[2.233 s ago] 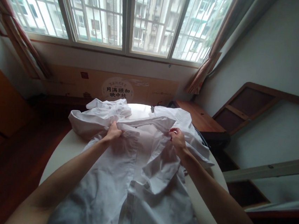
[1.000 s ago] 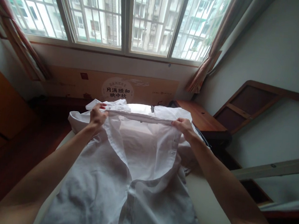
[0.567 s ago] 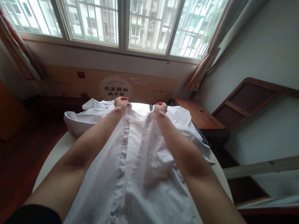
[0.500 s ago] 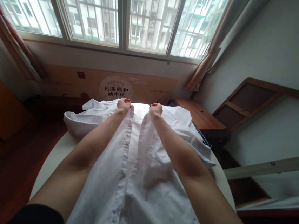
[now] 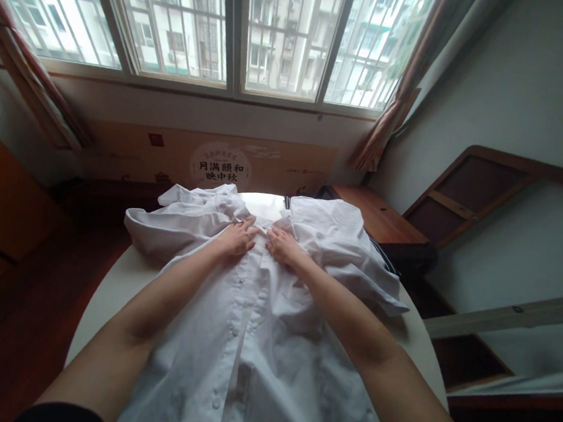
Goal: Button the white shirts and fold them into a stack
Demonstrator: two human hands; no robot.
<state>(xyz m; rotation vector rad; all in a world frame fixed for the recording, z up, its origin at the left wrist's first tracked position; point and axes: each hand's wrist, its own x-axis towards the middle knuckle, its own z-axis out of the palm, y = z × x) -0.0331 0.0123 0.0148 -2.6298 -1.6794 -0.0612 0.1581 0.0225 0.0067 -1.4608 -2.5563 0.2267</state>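
Shirt, white, one in all, lies front up on one round counter, its two sleeves rumpled to either side. The step looks like settling the collar: left hand and right hand touch the cloth there (whether either grip pinches it, one cannot tell). Next seems to call for even handling of two front edges, slightly parted lower down. Beyond hang two curtains.
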